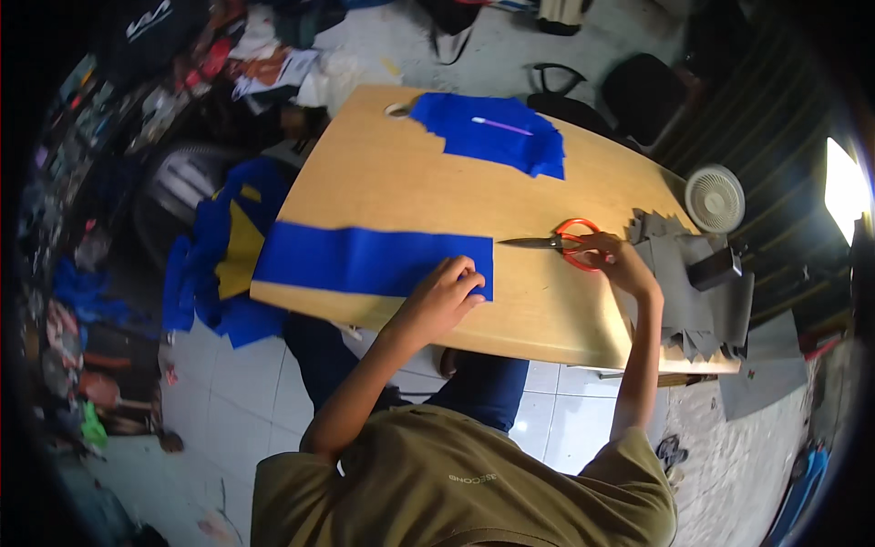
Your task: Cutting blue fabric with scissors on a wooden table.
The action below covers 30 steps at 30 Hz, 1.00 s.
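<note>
A blue fabric strip (355, 262) lies across the near left part of the wooden table, its left end reaching the table's edge. At its right end, my left hand (447, 296) rests with curled fingers closed on the fabric. My right hand (612, 255) grips a pair of scissors (556, 242) by the red handles. The dark blades point left and look closed, their tip just beside the strip's upper right corner. Further back lies a blue fabric piece with uneven edges (465, 146), and a purple-and-white pen (501, 126) sits on it.
Grey fabric pieces (674, 301) are stacked at the table's right end, under a dark box-like object (715, 269). A small white fan (715, 199) stands behind them. A tape roll (397, 110) is at the far left corner. Blue and yellow fabric (239, 246) heaps beside the table's left edge.
</note>
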Tool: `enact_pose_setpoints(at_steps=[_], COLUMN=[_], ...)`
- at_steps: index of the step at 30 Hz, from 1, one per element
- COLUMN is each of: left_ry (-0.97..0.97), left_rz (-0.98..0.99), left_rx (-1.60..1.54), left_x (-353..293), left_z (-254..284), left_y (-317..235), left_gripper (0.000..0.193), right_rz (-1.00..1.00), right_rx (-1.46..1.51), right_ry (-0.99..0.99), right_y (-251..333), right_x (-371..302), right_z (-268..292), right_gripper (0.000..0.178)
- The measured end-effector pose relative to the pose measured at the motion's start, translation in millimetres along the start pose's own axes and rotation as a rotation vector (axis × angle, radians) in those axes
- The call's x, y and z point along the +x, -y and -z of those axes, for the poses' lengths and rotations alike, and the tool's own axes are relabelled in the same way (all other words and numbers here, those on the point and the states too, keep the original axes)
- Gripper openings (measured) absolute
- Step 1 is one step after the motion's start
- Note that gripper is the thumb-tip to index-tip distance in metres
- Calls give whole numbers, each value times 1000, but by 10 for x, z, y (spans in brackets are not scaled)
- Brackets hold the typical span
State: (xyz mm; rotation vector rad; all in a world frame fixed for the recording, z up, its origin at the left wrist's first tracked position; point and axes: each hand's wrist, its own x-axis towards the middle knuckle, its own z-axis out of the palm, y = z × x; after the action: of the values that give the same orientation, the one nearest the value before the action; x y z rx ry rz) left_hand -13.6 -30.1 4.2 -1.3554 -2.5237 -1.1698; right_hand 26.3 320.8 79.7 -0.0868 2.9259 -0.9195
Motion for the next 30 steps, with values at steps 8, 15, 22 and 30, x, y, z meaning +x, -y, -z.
enact_pose_setpoints(at_steps=[8,15,22,30], left_ry=[-106,-81,-66,-53], left_rz=[105,113,64,-34], left_rx=[361,405,410,356], left_x=[-424,-448,-286,-77], left_z=[-115,-144,-305,-655], left_y=[-241,-277,-284,-400], left_gripper=[66,71,73,71], right_rz=[195,165,316,295], right_rx=[-164,-246,-160,-105], right_ry=[-102,-229,-235,-535], right_y=[-77,-43,254,-292], right_x=[197,-27,426,2191], right_z=[-216,-301,-167,54], right_gripper=[48,43,32,24])
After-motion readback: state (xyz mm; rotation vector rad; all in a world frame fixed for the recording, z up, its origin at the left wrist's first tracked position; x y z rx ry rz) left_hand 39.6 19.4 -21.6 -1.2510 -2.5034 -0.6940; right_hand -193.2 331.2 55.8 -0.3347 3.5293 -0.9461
